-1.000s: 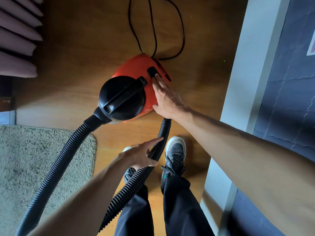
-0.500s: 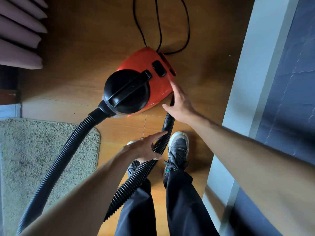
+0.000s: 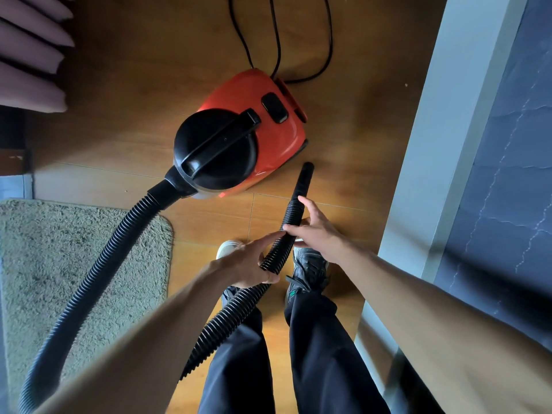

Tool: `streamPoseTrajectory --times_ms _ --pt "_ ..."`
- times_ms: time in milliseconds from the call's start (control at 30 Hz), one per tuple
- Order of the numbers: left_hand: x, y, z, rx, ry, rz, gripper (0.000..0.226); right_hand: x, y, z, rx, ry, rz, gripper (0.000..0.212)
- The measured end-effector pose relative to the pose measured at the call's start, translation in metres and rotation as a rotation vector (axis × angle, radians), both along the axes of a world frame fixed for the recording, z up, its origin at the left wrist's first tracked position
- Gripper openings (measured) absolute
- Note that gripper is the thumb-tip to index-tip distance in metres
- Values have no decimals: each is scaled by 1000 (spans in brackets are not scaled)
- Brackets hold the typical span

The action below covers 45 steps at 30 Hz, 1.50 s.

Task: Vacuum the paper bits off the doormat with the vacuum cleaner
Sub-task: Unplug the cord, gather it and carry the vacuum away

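A red canister vacuum cleaner (image 3: 268, 91) with a black round lid and handle stands on the wooden floor ahead of my feet. Its black ribbed hose (image 3: 98, 267) loops left over the grey-green shaggy doormat (image 3: 38, 264) and comes back between my hands, ending in a smooth black nozzle tip (image 3: 304, 177) that points at the vacuum. My left hand (image 3: 248, 264) grips the hose from below. My right hand (image 3: 316, 231) closes its fingers around the hose just above it. No paper bits show on the visible part of the mat.
The black power cord (image 3: 277, 40) trails away behind the vacuum. A pale door frame (image 3: 433, 162) and dark stone-look floor (image 3: 507, 174) run along the right. Pleated curtain folds (image 3: 30, 55) hang at upper left. My shoes (image 3: 307, 264) stand under the hose.
My right hand left the vacuum's top, drew back toward me and took hold of the hose beside my left hand. The nozzle tip now shows free of my hand.
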<state>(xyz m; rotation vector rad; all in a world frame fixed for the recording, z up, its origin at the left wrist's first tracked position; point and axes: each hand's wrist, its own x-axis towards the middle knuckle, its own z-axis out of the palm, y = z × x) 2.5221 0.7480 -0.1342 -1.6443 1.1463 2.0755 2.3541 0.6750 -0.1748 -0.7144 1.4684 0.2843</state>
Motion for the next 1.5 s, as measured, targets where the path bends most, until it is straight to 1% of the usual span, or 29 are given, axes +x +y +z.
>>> streamPoseTrajectory --times_ms 100,200,300,367,433,567,767,967,1067,1233,1367,1500 --pt "-2 10 -1 -23 -35 31 97 2 3 -6 25 -7 -23 86" --pt "-3 28 2 -96 -85 84 92 7 10 -6 19 -44 -96 88" --pt "2 52 11 -161 -131 -16 86 12 19 -6 -25 30 -103 87" --pt "9 70 15 -191 -210 -60 82 15 24 -8 -45 95 -115 86" --pt "16 84 15 -218 -290 -60 79 24 31 -10 -38 93 -150 88" --pt "21 104 3 -275 -345 -38 78 34 47 -15 -98 91 -135 93" --pt "23 136 -35 -415 -336 -12 78 29 60 -34 -201 72 -142 99" --pt "21 164 -67 -528 -338 -64 81 23 83 -52 -260 69 -120 103" --pt "20 181 -76 -529 -363 -105 80 23 104 -65 -265 95 -53 101" --pt "22 203 -98 -543 -368 -173 80 25 133 -86 -244 92 -93 105" --pt "16 216 -107 -541 -359 -231 80 21 147 -94 -300 77 -148 106" --pt "9 223 -110 -564 -341 -190 68 17 157 -94 -358 96 -131 104"
